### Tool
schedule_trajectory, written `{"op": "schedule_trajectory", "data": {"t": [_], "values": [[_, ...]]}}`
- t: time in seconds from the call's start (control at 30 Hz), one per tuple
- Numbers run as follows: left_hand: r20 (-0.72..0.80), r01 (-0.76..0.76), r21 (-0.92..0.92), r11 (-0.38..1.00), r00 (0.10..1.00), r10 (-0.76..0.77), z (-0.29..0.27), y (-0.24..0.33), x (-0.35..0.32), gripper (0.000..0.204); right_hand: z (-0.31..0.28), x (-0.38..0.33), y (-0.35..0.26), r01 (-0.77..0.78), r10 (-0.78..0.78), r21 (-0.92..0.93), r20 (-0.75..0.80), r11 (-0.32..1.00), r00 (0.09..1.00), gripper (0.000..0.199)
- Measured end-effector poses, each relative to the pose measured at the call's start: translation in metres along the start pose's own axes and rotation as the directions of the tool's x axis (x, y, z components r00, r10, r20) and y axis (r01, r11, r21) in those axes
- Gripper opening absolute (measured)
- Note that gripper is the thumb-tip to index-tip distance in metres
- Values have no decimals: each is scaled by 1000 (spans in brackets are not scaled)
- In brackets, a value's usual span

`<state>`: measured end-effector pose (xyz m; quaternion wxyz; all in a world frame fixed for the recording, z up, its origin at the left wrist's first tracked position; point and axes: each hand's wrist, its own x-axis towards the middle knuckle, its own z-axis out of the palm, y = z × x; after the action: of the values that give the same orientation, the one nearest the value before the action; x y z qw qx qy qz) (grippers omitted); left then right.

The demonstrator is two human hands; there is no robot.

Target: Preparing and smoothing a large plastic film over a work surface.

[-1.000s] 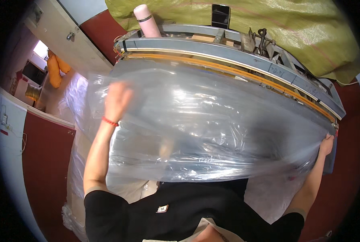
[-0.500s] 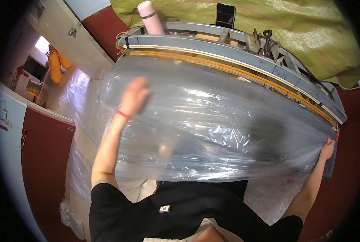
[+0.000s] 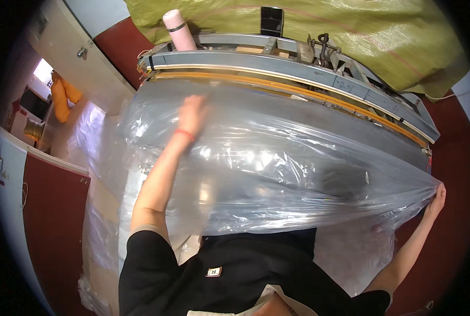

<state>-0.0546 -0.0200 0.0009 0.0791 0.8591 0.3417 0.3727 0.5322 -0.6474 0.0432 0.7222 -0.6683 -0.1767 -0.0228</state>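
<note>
A wide sheet of clear plastic film spreads in front of me, wrinkled and shiny. My left hand, with a red band at the wrist, lies over its far left part; the fingers are stretched out and somewhat blurred. At the right side my right hand grips the film's edge, and folds fan out from that grip across the sheet. Beyond the film runs a long grey metal frame with an orange strip along its near side. The film's near edge hangs by my black shirt.
On the frame stand a pink bottle and, farther right, a metal clamp. A dark phone leans against a yellow-green woven sheet behind. Left is an open door; more film trails through the doorway.
My left hand has slid to the right over the film. My right hand has pulled the film's edge outward to the right, drawing its folds tighter. The view has shifted slightly.
</note>
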Motion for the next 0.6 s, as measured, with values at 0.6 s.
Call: {"op": "schedule_trajectory", "data": {"t": [0.6], "values": [[-178, 324, -665, 673, 806, -564, 57, -133, 83, 18, 219, 48, 96, 131, -322, -611, -214, 781, 922, 23]]}}
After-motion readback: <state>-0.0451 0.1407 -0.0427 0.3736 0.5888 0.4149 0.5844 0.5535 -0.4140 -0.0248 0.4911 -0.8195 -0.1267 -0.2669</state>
